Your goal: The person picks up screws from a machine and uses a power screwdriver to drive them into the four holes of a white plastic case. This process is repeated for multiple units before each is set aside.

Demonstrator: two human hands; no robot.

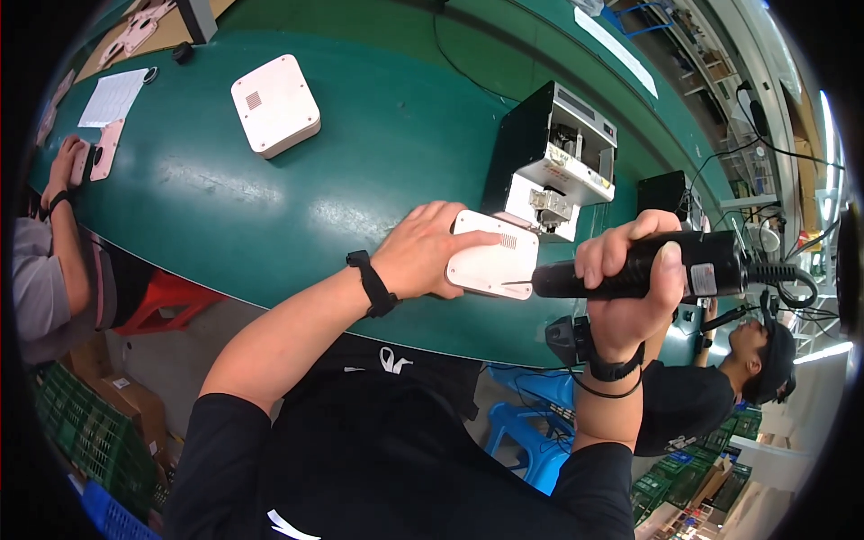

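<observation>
A white, rounded-square plastic housing lies on the green workbench in front of me, with small corner holes and a slotted grille facing up. My left hand grips it from the left side, fingers at its far edge and the thumb stretched across the top toward the grille. In my right hand is a black corded electric screwdriver, held almost level. Its thin bit points left over the housing's near right part; whether the tip touches is unclear.
Just beyond the housing stands a black and silver screw feeder. Another white housing sits farther left. A co-worker's hand is by pale parts at far left; another person is on the right. Blue stools stand below the bench edge.
</observation>
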